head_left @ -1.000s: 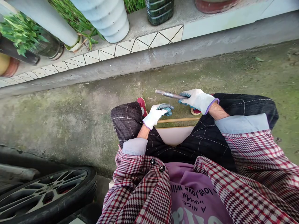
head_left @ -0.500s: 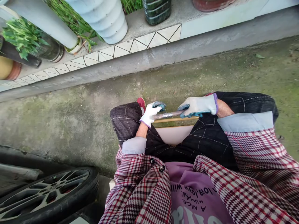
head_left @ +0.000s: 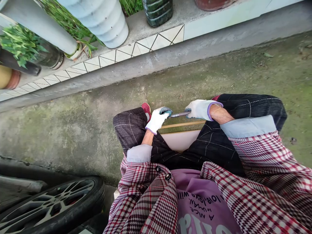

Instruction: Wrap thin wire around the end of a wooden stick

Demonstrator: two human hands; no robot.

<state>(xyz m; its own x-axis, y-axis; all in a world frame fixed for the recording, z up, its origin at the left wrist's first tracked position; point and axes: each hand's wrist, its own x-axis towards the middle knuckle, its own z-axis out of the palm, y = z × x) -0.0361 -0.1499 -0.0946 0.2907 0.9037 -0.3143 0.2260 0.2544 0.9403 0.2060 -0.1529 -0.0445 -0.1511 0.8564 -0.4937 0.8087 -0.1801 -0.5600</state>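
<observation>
My left hand [head_left: 159, 119], in a white glove with teal-coated fingers and a purple cuff, is closed around the left part of a thin grey rod [head_left: 180, 114]. A short silvery stretch, which looks like wound wire, shows just beside these fingers; the rest of it is covered. The same kind of glove is on my right hand [head_left: 200, 109], closed on the rod's right end with its back turned up. Between the two hands the rod lies nearly level, above the gap between my knees. Both ends of the rod are hidden in the gloves.
Below the rod is a pale panel with a wooden edge [head_left: 182, 124], between my legs. A wheel [head_left: 58, 201] lies at the lower left. Along the tiled ledge [head_left: 146, 45] stand a white ribbed container [head_left: 107, 26], a dark plastic bottle [head_left: 158, 13] and potted plants [head_left: 21, 44].
My left hand has closed over most of the silvery wound stretch that showed before. My right hand has turned, so its back faces up, and moved slightly left. The rod shows less.
</observation>
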